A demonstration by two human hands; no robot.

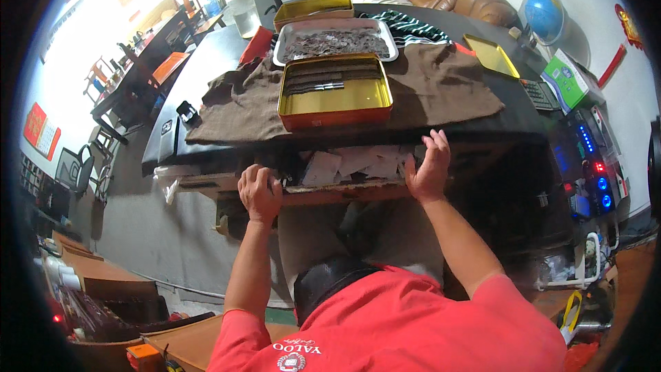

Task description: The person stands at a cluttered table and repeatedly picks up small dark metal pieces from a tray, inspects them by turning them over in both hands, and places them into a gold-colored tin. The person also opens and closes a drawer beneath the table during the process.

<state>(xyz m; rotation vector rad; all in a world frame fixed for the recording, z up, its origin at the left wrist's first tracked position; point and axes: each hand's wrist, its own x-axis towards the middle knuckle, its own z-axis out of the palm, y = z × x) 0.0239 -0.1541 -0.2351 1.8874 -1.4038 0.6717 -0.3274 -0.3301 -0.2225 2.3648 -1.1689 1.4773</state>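
Note:
A pulled-out drawer (317, 198) under the dark table holds white papers (354, 164). My left hand (260, 194) rests at its left end, fingers bent over the front edge. At the right end, my right hand (429, 169) is raised with thumb and fingers apart, holding nothing. Above the drawer, a rectangular tin (336, 118) with a gold inside and reddish outside sits on a brown cloth (447, 93). In the tin lie dark brown strips and a few small silvery pieces. Behind it, a white tray (280, 55) carries many small greyish pieces, too small to name.
A second gold tin (313, 10) and a clear jar (243, 10) stand at the back. A gold lid (492, 55), a keypad device (539, 95) and a green-white box (566, 81) lie right. A lit computer tower (592, 165) stands beside the table.

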